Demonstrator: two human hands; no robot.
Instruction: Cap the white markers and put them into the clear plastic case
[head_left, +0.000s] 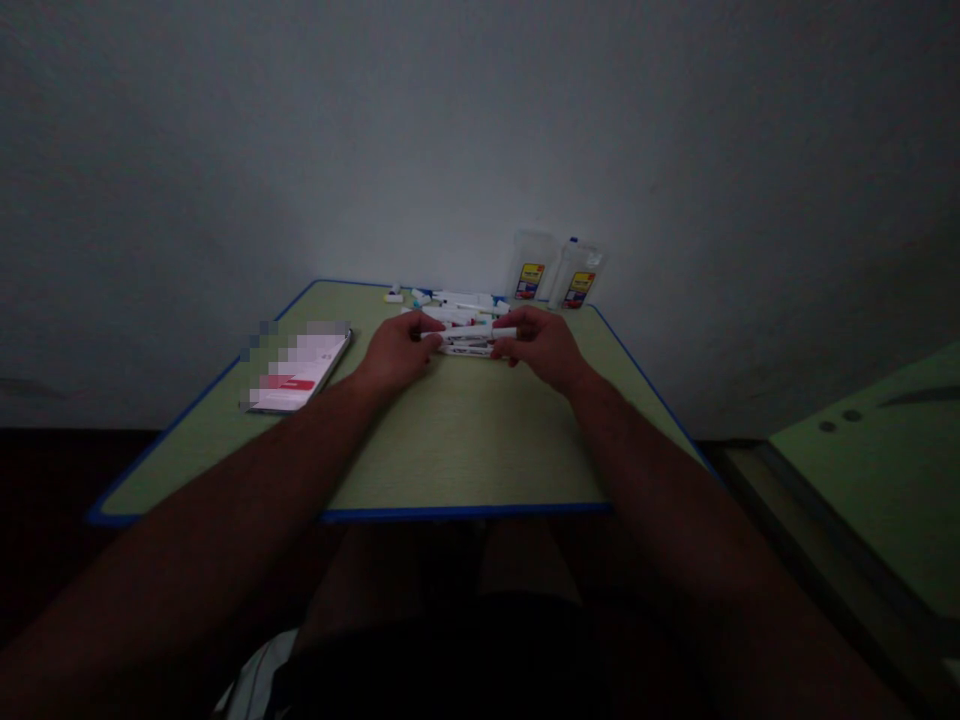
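Observation:
A white marker (469, 333) lies level between my two hands, above the near side of a pile of markers. My left hand (397, 348) pinches its left end between thumb and fingers. At its right end, the fingers of my right hand (546, 345) are closed around the marker. Just below it, another white marker (466, 351) with dark print rests at the pile's near edge. Behind my hands, several more white markers (465, 299) with coloured caps lie loosely together.
On the left of the green table (465, 450) with its blue edge lies a phone (300, 370), its screen lit. Two clear plastic cases (527, 265) with yellow labels stand at the back right, against the wall (450, 130). Loose caps (394, 297) sit at the back left.

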